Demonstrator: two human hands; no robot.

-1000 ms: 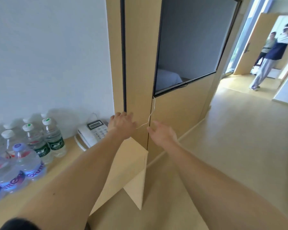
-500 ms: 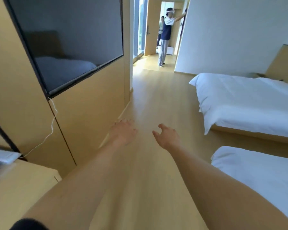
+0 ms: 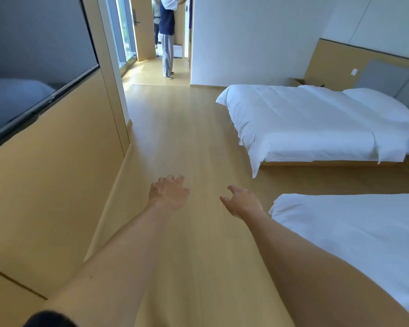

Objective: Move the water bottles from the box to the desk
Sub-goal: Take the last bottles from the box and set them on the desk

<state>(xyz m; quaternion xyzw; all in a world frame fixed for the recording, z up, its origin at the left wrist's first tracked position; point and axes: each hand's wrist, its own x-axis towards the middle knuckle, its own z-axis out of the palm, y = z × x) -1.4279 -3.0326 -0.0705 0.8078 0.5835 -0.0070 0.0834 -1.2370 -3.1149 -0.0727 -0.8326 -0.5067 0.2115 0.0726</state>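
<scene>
Above wooden floor (image 3: 175, 142), left hand (image 3: 169, 197), right hand (image 3: 242, 204), both empty, fingertips foreshortened

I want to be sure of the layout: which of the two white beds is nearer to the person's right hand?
The lower bed, at the picture's bottom right, beside the right hand. The far bed, which alone shows a pillow, lies further up the room.

Nothing here can be read: no lettering, label, brand or number shows on the walls, the dark screen (image 3: 33, 67), the beds or the floor.
</scene>
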